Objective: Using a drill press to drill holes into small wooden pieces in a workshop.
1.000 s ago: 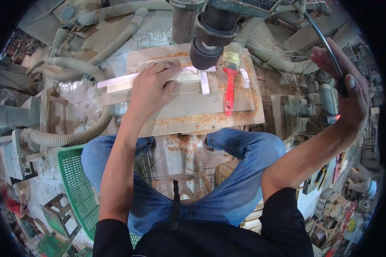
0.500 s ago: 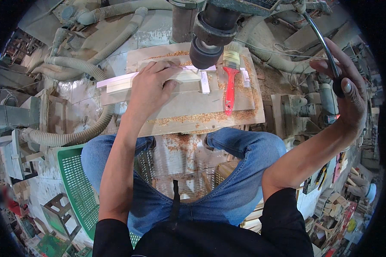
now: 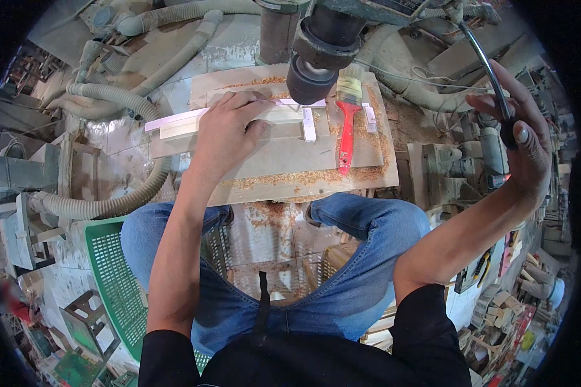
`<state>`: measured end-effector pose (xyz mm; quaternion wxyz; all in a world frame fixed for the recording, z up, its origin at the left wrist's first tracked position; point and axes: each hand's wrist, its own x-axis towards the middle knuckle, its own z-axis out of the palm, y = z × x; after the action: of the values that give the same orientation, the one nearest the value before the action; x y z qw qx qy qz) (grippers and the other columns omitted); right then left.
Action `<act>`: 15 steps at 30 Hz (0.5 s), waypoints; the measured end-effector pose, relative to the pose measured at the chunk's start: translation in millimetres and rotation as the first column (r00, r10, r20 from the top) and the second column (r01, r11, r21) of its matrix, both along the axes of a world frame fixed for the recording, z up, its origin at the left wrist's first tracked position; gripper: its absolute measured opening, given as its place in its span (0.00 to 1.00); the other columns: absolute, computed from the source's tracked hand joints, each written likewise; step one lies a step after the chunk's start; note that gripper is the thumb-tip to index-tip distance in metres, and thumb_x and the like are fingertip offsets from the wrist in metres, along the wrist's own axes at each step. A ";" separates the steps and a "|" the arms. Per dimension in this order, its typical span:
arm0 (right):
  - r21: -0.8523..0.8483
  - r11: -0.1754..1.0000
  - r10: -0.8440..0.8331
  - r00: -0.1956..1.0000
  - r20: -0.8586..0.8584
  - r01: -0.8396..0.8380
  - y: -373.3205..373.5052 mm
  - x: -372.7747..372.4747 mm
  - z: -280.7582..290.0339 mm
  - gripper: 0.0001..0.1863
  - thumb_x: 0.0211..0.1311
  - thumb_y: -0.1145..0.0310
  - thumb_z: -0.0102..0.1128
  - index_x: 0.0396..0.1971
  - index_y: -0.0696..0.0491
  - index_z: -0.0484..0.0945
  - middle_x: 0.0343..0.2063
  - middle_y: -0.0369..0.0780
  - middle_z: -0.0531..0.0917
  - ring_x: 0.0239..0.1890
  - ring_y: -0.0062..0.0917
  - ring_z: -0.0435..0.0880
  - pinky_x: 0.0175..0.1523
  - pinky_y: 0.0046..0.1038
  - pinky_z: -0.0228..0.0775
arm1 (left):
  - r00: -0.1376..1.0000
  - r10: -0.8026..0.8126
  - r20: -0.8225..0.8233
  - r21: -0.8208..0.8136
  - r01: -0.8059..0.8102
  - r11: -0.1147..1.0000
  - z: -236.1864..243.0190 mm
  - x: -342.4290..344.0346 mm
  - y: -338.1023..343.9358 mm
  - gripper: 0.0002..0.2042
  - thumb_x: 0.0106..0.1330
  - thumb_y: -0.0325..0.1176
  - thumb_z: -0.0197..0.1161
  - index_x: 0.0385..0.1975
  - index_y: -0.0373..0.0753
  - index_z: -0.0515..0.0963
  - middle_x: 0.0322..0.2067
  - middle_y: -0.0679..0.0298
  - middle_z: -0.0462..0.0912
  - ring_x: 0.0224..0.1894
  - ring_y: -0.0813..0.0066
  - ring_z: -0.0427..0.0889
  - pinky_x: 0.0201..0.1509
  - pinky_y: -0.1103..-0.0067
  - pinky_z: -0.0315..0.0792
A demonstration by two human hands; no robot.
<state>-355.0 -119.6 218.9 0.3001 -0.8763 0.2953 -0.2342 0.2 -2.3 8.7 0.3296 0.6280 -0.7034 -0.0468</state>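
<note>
My left hand [image 3: 229, 132] is closed over a pale wooden strip [image 3: 182, 127], holding it down along a fence on the board with the thumb at its near side. The strip's right end lies below the dark drill chuck [image 3: 310, 79] of a drill press and reaches a small white-topped stop block [image 3: 309, 124]. The chuck hides the bit and the spot under it. Raised at the right, my right hand [image 3: 530, 138] grips the black-knobbed end of the curved metal feed lever [image 3: 486, 55], its fingers behind the lever and its thumb at the knob.
A red-handled paintbrush [image 3: 346, 137] lies right of the stop block on the wooden board [image 3: 271, 156], among wood shavings. Another small block [image 3: 369, 117] sits beyond it. Ribbed hoses [image 3: 113, 206] run around the machine. A green basket [image 3: 116, 284] stands by my left leg.
</note>
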 end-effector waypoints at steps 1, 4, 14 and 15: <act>0.019 1.000 0.013 1.000 -0.007 -0.013 -0.2 1.4 0.6 0.46 0.56 0.40 0.60 0.63 0.63 0.63 0.48 0.46 0.81 0.53 0.35 0.81 0.64 0.45 0.64 | 1.000 0.006 -0.002 0.000 -0.006 1.000 0.1 0.3 0.3 0.16 0.53 0.30 0.64 0.43 0.43 0.82 0.43 0.66 0.81 0.48 0.65 0.78 0.54 0.68 0.71; 0.032 0.999 0.023 1.000 0.007 -0.023 -3.0 2.1 1.1 0.47 0.56 0.41 0.61 0.63 0.65 0.62 0.47 0.45 0.81 0.52 0.34 0.81 0.63 0.45 0.64 | 1.000 0.006 -0.004 0.017 -0.006 1.000 -0.1 2.2 0.1 0.18 0.52 0.27 0.64 0.47 0.41 0.80 0.47 0.63 0.80 0.48 0.60 0.77 0.52 0.69 0.72; 0.213 0.976 0.007 0.983 0.186 -0.048 -6.0 -3.7 -10.6 0.49 0.53 0.45 0.67 0.63 0.68 0.58 0.40 0.49 0.83 0.49 0.40 0.81 0.63 0.44 0.64 | 0.999 0.016 -0.036 -0.055 -0.018 0.998 -8.8 8.9 2.1 0.16 0.51 0.29 0.64 0.42 0.42 0.81 0.42 0.65 0.79 0.45 0.63 0.77 0.50 0.69 0.72; 0.198 0.979 0.015 0.987 0.158 -0.046 -4.1 -5.6 -7.8 0.49 0.53 0.45 0.67 0.63 0.68 0.58 0.40 0.49 0.83 0.49 0.40 0.81 0.63 0.44 0.64 | 0.999 0.007 -0.034 -0.066 -0.009 0.998 -9.0 7.3 1.1 0.16 0.51 0.30 0.64 0.42 0.42 0.81 0.41 0.65 0.79 0.45 0.64 0.77 0.50 0.69 0.72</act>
<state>-360.6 -123.7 211.1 0.4130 -0.8249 0.2796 -0.2661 7.5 -1.1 -0.4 0.3624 0.6187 -0.6963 -0.0326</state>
